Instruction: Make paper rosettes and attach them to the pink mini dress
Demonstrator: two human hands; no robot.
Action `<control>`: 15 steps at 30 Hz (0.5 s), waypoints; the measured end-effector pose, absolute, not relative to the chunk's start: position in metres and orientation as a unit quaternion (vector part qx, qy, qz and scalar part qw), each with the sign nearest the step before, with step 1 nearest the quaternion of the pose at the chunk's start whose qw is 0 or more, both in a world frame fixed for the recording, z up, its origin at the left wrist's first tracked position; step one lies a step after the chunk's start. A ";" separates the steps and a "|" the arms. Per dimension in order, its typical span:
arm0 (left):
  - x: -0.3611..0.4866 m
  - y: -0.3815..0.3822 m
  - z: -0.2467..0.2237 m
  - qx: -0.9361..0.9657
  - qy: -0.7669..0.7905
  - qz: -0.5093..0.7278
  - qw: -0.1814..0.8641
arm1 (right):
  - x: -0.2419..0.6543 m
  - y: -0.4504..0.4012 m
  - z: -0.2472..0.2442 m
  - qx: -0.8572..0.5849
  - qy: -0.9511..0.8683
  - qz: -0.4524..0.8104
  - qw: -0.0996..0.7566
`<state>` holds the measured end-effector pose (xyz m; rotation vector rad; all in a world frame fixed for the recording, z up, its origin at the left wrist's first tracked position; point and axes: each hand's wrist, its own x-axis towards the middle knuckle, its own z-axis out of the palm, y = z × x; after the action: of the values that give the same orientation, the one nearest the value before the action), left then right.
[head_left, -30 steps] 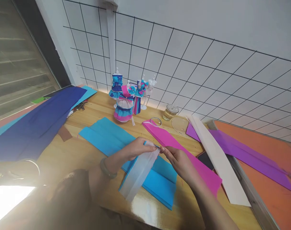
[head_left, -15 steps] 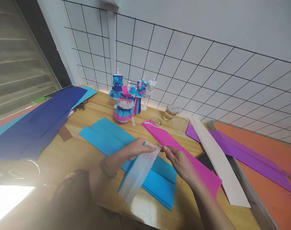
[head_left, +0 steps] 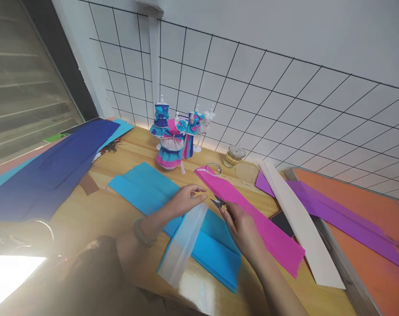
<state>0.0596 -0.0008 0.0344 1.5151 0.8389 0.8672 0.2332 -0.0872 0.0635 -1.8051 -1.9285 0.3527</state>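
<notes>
My right hand (head_left: 240, 224) grips a small pair of dark scissors (head_left: 218, 202), whose blades stand apart and point left. Just across from the tips is my left hand (head_left: 188, 199), its thumb and index finger spread with nothing visible between them. Below the left hand, a white crepe paper strip (head_left: 184, 243) with a blue edge along one side lies slantwise over a folded blue crepe paper sheet (head_left: 215, 259). Beyond my right hand, a pink crepe paper strip (head_left: 258, 219) stretches diagonally over the wooden table.
Several miniature dress forms (head_left: 171, 145) in paper dresses stand by the gridded wall. A glass jar (head_left: 234, 156) and a ring-shaped tape roll (head_left: 214, 168) are near them. White (head_left: 301, 228) and purple strips (head_left: 344, 219) lie right, dark blue paper (head_left: 61, 171) left.
My left hand has let go of the white strip, its fingers now spread. The strip has dropped down onto the blue paper. The scissors in my right hand have opened wider.
</notes>
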 end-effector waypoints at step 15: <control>0.062 -0.013 0.038 0.571 0.343 0.313 0.676 | 0.216 -0.093 0.057 -0.636 -0.757 -0.008 0.149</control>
<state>0.0619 -0.0125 0.0383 1.2842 0.7722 0.7042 0.2156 -0.0935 0.0569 -1.8284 -2.1770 -0.0237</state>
